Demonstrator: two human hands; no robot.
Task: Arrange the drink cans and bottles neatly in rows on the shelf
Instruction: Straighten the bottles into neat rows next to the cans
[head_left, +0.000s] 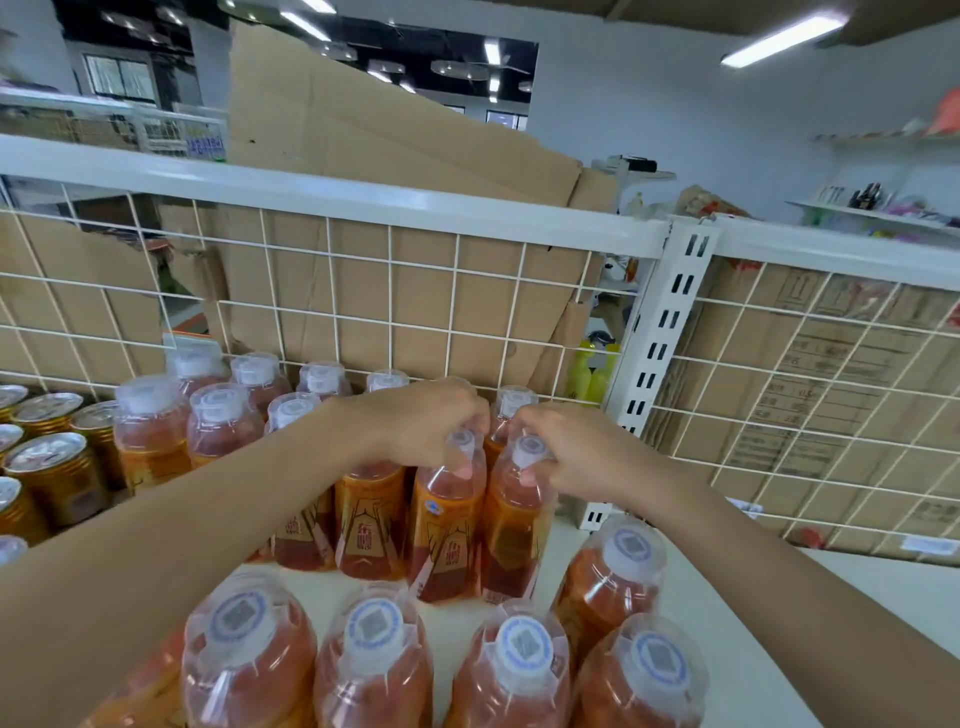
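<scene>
clear plastic bottles of orange drink stood on the white shelf. the left hand pinched one bottle's neck, the right hand its neighbour, beside round gold cans before the wire grid.

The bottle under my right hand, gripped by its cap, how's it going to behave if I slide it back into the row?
The bottle looks full of orange drink, so probably heavy for its size. It is tall and narrow, and the right hand holds it at the cap, so a push up there may tip it rather than slide it. The shelf looks smooth, so a low push should slide easily.
</scene>
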